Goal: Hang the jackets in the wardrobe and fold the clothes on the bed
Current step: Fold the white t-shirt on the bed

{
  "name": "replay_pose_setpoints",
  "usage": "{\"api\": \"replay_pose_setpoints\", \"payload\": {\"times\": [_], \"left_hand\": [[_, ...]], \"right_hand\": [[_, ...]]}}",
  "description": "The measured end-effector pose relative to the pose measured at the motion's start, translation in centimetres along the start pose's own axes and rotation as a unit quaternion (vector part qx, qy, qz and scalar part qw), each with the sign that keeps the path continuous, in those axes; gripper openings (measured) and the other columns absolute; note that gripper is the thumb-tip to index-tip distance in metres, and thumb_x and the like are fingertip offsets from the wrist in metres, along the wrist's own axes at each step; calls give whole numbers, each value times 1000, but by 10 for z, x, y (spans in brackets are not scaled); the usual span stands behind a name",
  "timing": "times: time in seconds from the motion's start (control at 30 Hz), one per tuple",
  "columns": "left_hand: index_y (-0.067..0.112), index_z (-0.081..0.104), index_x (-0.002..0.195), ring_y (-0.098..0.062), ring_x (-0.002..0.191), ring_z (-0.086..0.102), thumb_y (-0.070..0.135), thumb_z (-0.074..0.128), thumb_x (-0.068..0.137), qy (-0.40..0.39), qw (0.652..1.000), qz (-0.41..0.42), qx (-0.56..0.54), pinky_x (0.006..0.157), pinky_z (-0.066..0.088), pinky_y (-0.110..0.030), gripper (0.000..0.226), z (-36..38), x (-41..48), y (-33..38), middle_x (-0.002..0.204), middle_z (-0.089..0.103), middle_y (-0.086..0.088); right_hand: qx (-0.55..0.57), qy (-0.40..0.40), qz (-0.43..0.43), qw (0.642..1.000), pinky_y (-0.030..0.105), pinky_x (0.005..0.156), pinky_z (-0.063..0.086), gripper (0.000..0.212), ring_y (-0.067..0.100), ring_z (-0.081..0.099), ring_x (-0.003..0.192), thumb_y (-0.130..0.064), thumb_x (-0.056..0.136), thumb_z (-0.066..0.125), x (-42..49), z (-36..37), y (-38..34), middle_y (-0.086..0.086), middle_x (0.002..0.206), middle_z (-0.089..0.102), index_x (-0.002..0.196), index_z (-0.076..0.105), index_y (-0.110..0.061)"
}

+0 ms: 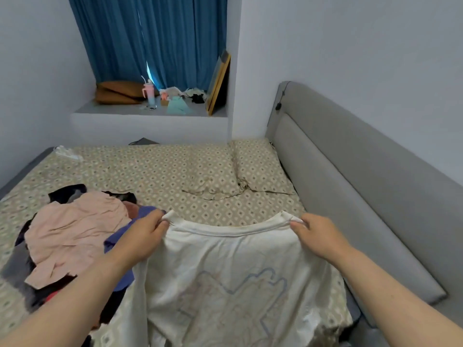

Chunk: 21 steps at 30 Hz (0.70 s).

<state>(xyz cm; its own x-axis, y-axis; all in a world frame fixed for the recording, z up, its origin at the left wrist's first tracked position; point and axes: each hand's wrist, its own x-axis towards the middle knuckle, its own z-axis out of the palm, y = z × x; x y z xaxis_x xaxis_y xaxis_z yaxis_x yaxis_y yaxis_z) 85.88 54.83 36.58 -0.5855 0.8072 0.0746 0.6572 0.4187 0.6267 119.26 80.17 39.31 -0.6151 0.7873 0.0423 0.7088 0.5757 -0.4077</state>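
We have the white T-shirt point(225, 284) up in front of us, stretched over the bed point(155, 176), print side facing us. Our left hand point(142, 239) pinches the left end of the neckline between thumb and curled fingers, and our right hand point(318, 236) does the same on the right end, so the collar sags in a shallow curve between them. To our left, the unfolded pile point(70, 236) sits on the sheet, with a pink garment on top and a blue one touching the shirt's left edge.

Now the risks, as we judge them. Both grips are thin pinches on the rib, so a shake could slip one corner free and let the shirt drop in a heap. Lay it down too far left and it lands on that pile, picking up creases. The hem hangs out of sight below, and it could bunch underneath.
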Motion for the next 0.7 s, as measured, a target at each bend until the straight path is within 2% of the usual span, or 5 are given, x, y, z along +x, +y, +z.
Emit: {"api": "replay_pose_setpoints", "payload": {"times": [0.17, 0.33, 0.47, 0.6, 0.7], "left_hand": [[15, 38, 72, -20, 65, 53, 24, 51, 101, -47, 995, -84, -26, 62, 39, -39, 32, 74, 56, -67, 66, 48, -3], [10, 40, 74, -22, 63, 51, 24, 48, 102, -71, 988, -129, -38, 58, 36, -39, 33, 138, 122, -125, 66, 48, -8], [13, 38, 74, -21, 60, 50, 26, 47, 103, -80, 987, -141, -4, 57, 33, -37, 33, 188, 168, -168, 65, 47, -7], [15, 37, 73, -23, 60, 50, 25, 46, 103, -71, 985, -155, 22, 59, 38, -43, 33, 250, 217, -212, 63, 47, -7], [15, 36, 73, -21, 60, 47, 24, 47, 102, -41, 984, -168, 37, 55, 34, -40, 32, 306, 250, -253, 64, 46, -6]], "right_hand": [[8, -86, 43, 995, 35, 60, 33, 37, 21, 57, 77, -40, 99, 52, 59, 86, 27, -9, 70, 54, 67, 44, -24], [25, -115, 93, 989, 18, 55, 32, 34, 10, 51, 70, -39, 101, 48, 113, 174, 55, -13, 76, 56, 69, 39, -33], [-4, -118, 103, 988, 32, 59, 37, 32, 12, 52, 68, -38, 104, 41, 151, 240, 80, -8, 71, 52, 74, 45, -25], [-1, -101, 102, 990, 31, 59, 34, 35, 12, 49, 66, -36, 104, 39, 205, 316, 110, -8, 70, 51, 73, 45, -23], [22, -83, 107, 991, 33, 61, 35, 33, 18, 52, 69, -34, 104, 40, 254, 384, 138, -7, 70, 51, 75, 47, -18]]}}
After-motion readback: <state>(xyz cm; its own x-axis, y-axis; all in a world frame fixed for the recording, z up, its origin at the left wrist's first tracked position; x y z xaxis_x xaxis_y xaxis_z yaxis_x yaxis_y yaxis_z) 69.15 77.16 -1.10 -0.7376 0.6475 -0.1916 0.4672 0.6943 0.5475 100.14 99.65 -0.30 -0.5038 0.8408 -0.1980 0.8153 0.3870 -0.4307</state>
